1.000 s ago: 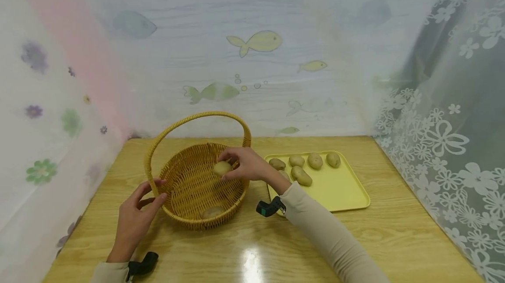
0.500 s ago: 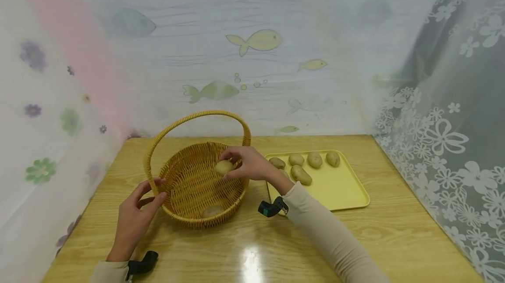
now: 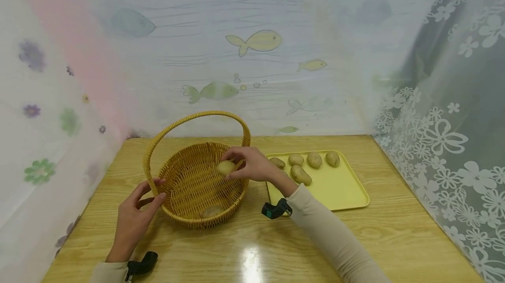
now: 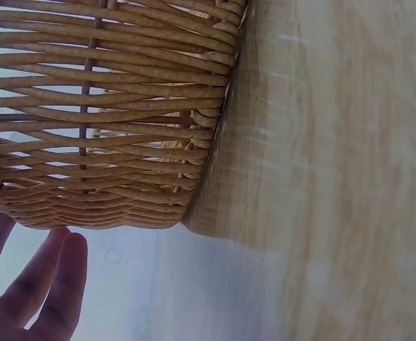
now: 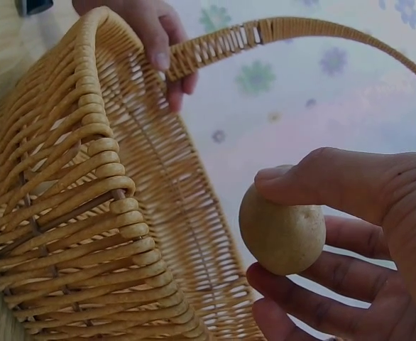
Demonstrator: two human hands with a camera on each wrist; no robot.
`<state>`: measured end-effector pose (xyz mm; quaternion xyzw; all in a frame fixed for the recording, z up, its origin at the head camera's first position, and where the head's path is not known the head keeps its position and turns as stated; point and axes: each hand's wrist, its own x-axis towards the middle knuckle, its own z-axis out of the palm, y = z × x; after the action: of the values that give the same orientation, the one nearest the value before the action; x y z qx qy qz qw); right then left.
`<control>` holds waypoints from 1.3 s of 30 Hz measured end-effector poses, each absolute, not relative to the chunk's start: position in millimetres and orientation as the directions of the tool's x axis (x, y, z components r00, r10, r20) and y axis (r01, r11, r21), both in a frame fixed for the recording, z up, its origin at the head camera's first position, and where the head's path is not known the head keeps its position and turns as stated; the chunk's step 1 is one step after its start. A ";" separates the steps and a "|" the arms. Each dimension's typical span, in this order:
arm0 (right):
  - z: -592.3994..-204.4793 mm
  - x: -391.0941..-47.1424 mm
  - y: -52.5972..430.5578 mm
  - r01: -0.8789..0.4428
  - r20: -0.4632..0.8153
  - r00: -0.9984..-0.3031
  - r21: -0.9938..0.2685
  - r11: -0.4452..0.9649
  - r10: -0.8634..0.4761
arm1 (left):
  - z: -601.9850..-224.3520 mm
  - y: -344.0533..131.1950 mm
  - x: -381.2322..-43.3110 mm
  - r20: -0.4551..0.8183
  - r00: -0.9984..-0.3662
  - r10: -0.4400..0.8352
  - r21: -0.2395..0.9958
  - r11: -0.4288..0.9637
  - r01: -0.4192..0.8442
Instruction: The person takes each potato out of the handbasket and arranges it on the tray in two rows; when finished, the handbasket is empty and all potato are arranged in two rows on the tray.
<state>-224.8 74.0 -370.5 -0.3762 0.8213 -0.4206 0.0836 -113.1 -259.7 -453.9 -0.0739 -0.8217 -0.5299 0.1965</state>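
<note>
A round wicker basket with a tall arched handle stands left of centre in the head view. My left hand grips its left rim at the foot of the handle, thumb outside and fingers reaching over. Inside, near the front wall, lies one potato. Over the basket's right side, my right hand holds another potato between thumb and fingers. The right wrist view shows this small, smooth potato beside the woven rim.
Right of the basket lies a yellow tray with several potatoes grouped toward its back and left. Both stand on a wood-grain table. A fish-print curtain hangs behind, and a flowered sheet closes off the right side.
My right hand and its potato have drifted slightly to the right over the basket. The left hand and the basket have stayed in place.
</note>
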 end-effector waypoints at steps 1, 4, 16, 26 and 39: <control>-370.3 -224.2 75.1 -0.547 0.183 -0.702 -0.757 0.357 -0.689 | -453.8 -259.8 -112.9 0.401 -0.912 -0.087 0.842 0.428 0.329; -369.3 -222.3 78.1 -0.541 0.185 -0.706 -0.763 0.352 -0.684 | -453.7 -260.2 -112.5 0.401 -0.912 -0.087 0.841 0.430 0.329; -367.2 -216.7 91.0 -0.526 0.200 -0.714 -0.785 0.327 -0.671 | -455.0 -260.4 -112.2 0.400 -0.913 -0.087 0.845 0.420 0.330; -365.8 -214.6 101.9 -0.516 0.212 -0.723 -0.798 0.310 -0.658 | -454.8 -260.1 -112.3 0.408 -0.909 -0.084 0.839 0.427 0.337; -365.3 -211.0 116.0 -0.543 0.256 -0.722 -0.785 0.297 -0.643 | -455.0 -261.1 -113.5 0.394 -0.916 -0.082 0.847 0.421 0.326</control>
<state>-211.0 116.0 -365.3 -0.3690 0.8036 -0.4638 0.0537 -113.5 -261.1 -455.0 -0.0741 -0.8208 -0.5329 0.1916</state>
